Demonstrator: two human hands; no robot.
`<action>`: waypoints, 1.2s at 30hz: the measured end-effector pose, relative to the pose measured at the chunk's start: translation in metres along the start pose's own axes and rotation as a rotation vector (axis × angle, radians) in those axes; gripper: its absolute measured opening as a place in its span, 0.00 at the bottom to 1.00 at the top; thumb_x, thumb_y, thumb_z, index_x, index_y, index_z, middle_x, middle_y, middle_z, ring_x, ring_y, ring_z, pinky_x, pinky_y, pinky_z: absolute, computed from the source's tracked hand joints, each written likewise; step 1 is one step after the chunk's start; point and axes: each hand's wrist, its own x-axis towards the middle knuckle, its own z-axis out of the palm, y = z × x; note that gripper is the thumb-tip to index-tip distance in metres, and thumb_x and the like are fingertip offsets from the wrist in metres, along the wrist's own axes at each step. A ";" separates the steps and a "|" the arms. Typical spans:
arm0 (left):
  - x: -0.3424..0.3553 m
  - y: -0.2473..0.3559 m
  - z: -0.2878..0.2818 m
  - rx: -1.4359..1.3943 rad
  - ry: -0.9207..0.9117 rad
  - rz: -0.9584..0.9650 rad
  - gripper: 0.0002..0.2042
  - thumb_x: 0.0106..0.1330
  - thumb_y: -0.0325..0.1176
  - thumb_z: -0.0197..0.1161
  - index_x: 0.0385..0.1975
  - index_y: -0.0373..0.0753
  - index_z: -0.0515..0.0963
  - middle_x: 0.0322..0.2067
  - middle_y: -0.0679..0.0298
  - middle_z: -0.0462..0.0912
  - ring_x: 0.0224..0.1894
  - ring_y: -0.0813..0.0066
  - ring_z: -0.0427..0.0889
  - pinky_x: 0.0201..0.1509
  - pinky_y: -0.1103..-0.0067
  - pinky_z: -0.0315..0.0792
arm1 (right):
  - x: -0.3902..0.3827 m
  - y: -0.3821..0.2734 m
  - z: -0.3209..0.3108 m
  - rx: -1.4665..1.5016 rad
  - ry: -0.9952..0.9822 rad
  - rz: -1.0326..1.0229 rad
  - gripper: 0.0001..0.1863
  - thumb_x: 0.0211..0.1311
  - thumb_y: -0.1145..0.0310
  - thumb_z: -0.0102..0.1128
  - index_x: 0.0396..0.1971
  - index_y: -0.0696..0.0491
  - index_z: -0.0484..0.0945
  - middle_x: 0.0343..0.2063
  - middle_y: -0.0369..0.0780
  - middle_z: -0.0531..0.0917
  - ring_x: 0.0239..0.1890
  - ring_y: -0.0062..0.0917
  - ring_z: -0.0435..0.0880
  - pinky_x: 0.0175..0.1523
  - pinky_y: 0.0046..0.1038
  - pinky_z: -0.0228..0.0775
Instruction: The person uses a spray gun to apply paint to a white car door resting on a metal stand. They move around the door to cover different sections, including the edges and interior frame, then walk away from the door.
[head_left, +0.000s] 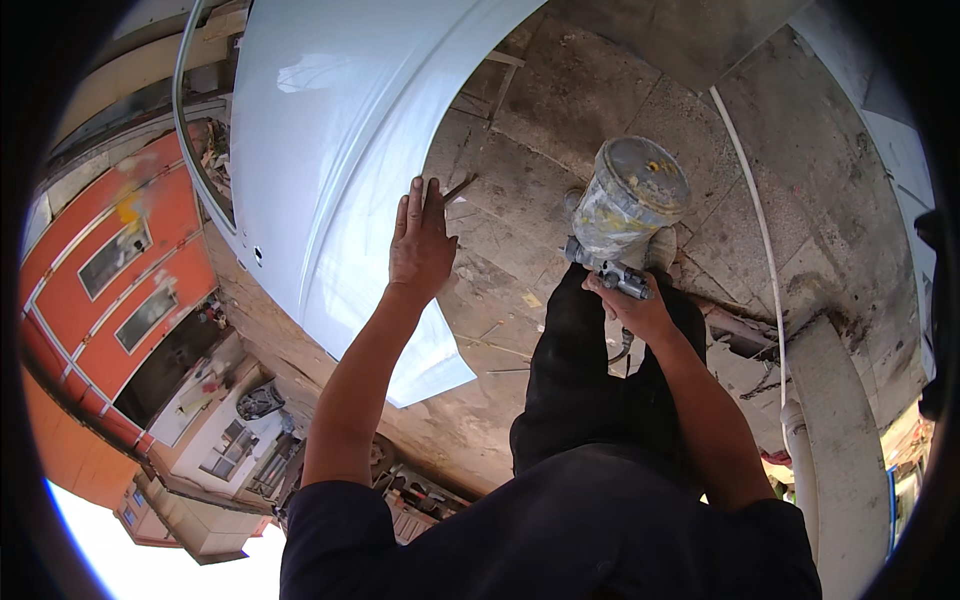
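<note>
My left hand (421, 240) is open, fingers extended, at the curved edge of a glossy pale-white car body panel (335, 120); I cannot tell whether it touches it. My right hand (630, 305) grips a metal spray gun (610, 270) at the lower middle-right, with a large, paint-smeared cup (635, 190) above the gun body. A dark hose hangs below my right hand, between my legs in dark trousers.
Worn concrete slabs (540, 110) form the ground. A white pipe (750, 190) runs down the right, beside a concrete ledge (840, 430). At the left stand an orange-red building (130, 260) and assorted clutter (260, 400).
</note>
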 end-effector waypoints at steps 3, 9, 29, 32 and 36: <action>-0.043 0.010 0.019 0.007 -0.319 0.016 0.40 0.79 0.51 0.61 0.80 0.26 0.64 0.84 0.44 0.56 0.87 0.50 0.55 0.91 0.59 0.43 | -0.006 0.041 -0.010 0.127 0.047 -0.024 0.14 0.73 0.61 0.78 0.51 0.52 0.91 0.37 0.34 0.91 0.31 0.14 0.87 0.37 0.22 0.77; -0.019 0.058 -0.027 0.610 -1.197 0.566 0.46 0.80 0.73 0.45 0.66 0.29 0.83 0.71 0.40 0.79 0.77 0.38 0.71 0.84 0.44 0.51 | -0.018 0.113 -0.004 0.433 0.219 -0.014 0.17 0.67 0.65 0.84 0.49 0.58 0.90 0.44 0.38 0.94 0.43 0.15 0.89 0.50 0.24 0.80; 0.036 0.064 0.002 0.947 -1.451 0.375 0.54 0.75 0.80 0.43 0.81 0.31 0.66 0.83 0.38 0.57 0.87 0.34 0.49 0.88 0.49 0.43 | 0.001 0.129 -0.018 0.489 0.181 -0.041 0.20 0.68 0.62 0.82 0.53 0.58 0.91 0.38 0.39 0.94 0.39 0.15 0.87 0.48 0.24 0.80; 0.042 0.028 0.006 0.723 -1.484 0.539 0.53 0.76 0.80 0.43 0.81 0.33 0.67 0.84 0.50 0.60 0.87 0.48 0.53 0.87 0.53 0.48 | 0.002 0.141 -0.021 0.490 0.184 -0.012 0.22 0.68 0.59 0.83 0.52 0.59 0.91 0.37 0.38 0.93 0.39 0.16 0.88 0.48 0.24 0.80; 0.177 0.020 -0.066 1.286 -1.125 0.541 0.49 0.76 0.76 0.48 0.84 0.41 0.63 0.87 0.61 0.55 0.89 0.61 0.47 0.88 0.55 0.40 | -0.011 0.125 -0.028 0.401 0.258 0.028 0.23 0.68 0.57 0.83 0.51 0.59 0.91 0.36 0.38 0.93 0.38 0.17 0.87 0.49 0.24 0.80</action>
